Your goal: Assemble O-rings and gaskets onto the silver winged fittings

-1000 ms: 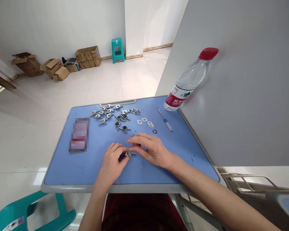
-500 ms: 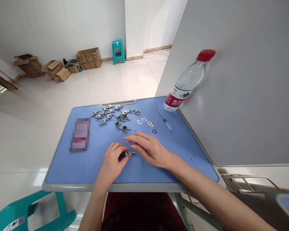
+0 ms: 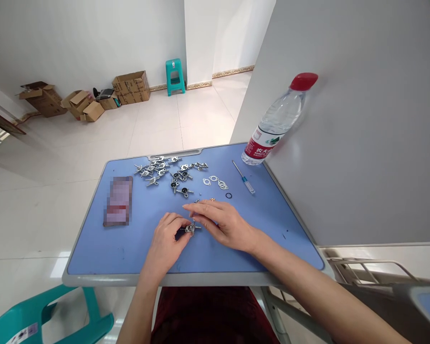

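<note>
My left hand (image 3: 167,240) presses a small metal fitting with side pipes (image 3: 190,229) against the table, thumb and fingers closed round its left side. Over it, my right hand (image 3: 225,224) is closed at the fingertips on what looks like a small screwdriver (image 3: 194,221); its thin shaft stands upright on the fitting and its handle is mostly hidden. Just beyond my right fingers lie a small brass piece (image 3: 212,199) and a small metal piece (image 3: 197,201). A black rubber ring (image 3: 229,196) rests farther right.
More metal fittings (image 3: 161,165) lie at the back left, some with black round tops (image 3: 185,190). Flat gaskets (image 3: 222,185), a screwdriver with a clear handle (image 3: 248,184) and a water bottle (image 3: 272,124) are at the right. A blurred phone-shaped object (image 3: 118,200) lies left on the blue table (image 3: 93,251).
My right hand has shifted slightly, and the small brass and metal pieces beyond its fingers show more clearly. My left hand keeps its hold on the fitting.
</note>
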Tool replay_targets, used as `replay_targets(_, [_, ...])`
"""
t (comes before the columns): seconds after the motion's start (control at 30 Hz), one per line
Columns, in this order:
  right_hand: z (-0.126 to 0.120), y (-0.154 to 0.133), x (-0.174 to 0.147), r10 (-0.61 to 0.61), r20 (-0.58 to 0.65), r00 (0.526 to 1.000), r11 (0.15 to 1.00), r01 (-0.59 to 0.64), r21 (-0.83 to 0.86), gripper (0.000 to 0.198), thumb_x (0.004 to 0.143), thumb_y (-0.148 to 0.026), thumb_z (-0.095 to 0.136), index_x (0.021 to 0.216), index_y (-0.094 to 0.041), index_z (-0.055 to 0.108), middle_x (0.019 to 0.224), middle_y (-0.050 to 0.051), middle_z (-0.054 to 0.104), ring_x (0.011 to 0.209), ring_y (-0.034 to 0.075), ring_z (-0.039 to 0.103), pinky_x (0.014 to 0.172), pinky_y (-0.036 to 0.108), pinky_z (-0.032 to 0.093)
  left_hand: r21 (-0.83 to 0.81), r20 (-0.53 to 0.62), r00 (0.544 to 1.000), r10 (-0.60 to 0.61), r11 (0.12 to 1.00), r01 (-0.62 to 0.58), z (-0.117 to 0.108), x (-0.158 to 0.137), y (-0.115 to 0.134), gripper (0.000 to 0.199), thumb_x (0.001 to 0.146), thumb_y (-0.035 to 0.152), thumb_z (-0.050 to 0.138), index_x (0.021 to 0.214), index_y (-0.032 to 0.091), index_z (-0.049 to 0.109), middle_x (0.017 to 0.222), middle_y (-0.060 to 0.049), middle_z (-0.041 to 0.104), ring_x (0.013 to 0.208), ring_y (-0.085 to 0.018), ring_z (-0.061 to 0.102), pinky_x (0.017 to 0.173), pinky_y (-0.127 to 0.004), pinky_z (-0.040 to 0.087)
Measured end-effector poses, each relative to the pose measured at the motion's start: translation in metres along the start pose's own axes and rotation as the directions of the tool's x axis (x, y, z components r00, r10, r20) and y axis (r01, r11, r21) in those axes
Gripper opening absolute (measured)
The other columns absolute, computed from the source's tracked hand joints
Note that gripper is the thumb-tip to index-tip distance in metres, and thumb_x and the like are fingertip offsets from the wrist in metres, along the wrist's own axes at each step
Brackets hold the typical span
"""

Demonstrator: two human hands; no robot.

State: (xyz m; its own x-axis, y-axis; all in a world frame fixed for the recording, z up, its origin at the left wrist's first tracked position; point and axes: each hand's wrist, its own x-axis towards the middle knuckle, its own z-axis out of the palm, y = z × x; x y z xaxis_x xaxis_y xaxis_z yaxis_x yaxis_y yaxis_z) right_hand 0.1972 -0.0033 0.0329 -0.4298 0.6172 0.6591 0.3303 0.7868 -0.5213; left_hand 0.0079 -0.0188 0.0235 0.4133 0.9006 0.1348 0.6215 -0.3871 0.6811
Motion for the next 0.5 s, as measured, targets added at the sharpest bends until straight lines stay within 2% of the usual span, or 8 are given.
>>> replay_targets(0.07, [0.0001, 0.0006, -0.0001, 0.001, -0.013, 1.000, 0.999, -0.001, -0.038, 0.027, 0.101, -0.020, 0.042, 0.125, -0.018, 0.055, 0.083, 0.004, 0.064, 0.069, 0.013, 0.058, 0.060, 0.025, 0.050, 0.008, 0.002, 1.000, -0.004, 1.000, 0.004, 0.0002, 0.0000, -0.0004, 0.017, 0.083, 0.007, 0.060, 0.090, 0.022, 0.064, 0.088, -0.001, 0.063, 0.088, -0.020, 0.056, 0.078, -0.034, 0.048])
replay_targets(0.13, [-0.0010, 0.0006, -0.0002, 0.015, 0.024, 1.000, 0.998, -0.013, -0.060, 0.027, 0.101, -0.023, 0.043, 0.125, -0.018, 0.055, 0.087, 0.006, 0.063, 0.068, 0.014, 0.057, 0.058, 0.025, 0.049, 0.009, 0.000, 1.000, -0.006, 1.000, 0.006, 0.0004, -0.0002, -0.0007, 0.016, 0.083, 0.008, 0.060, 0.090, 0.021, 0.063, 0.089, -0.001, 0.063, 0.088, -0.020, 0.056, 0.078, -0.035, 0.048])
replay_targets(0.27, [-0.0043, 0.0004, -0.0002, 0.060, 0.147, 0.987, 0.998, -0.064, 0.022, 0.040, 0.101, -0.019, 0.034, 0.141, -0.016, 0.040, 0.102, 0.010, 0.063, 0.081, 0.016, 0.059, 0.069, 0.031, 0.053, -0.010, 0.002, 1.000, -0.004, 1.000, 0.004, 0.0010, -0.0008, -0.0007, 0.014, 0.083, 0.008, 0.061, 0.088, 0.021, 0.063, 0.089, -0.001, 0.063, 0.089, -0.020, 0.055, 0.079, -0.035, 0.048])
replay_targets(0.4, [-0.0032, 0.0024, -0.0002, 0.044, 0.096, 0.994, 0.999, -0.045, 0.009, 0.036, 0.102, -0.019, 0.037, 0.137, -0.020, 0.045, 0.086, 0.004, 0.065, 0.075, 0.015, 0.059, 0.070, 0.029, 0.052, -0.007, 0.003, 1.000, -0.008, 1.000, 0.008, 0.0012, -0.0006, -0.0006, 0.016, 0.082, 0.008, 0.060, 0.089, 0.021, 0.063, 0.089, -0.001, 0.063, 0.089, -0.020, 0.055, 0.079, -0.035, 0.047])
replay_targets(0.5, [-0.0027, 0.0022, 0.0003, 0.051, 0.103, 0.993, 0.999, -0.051, 0.002, 0.034, 0.101, -0.023, 0.040, 0.134, -0.019, 0.048, 0.087, 0.005, 0.065, 0.072, 0.015, 0.058, 0.065, 0.028, 0.050, -0.001, 0.008, 1.000, -0.010, 1.000, 0.010, 0.0010, -0.0002, -0.0007, 0.016, 0.082, 0.007, 0.060, 0.090, 0.021, 0.063, 0.088, 0.000, 0.062, 0.088, -0.020, 0.055, 0.079, -0.035, 0.047])
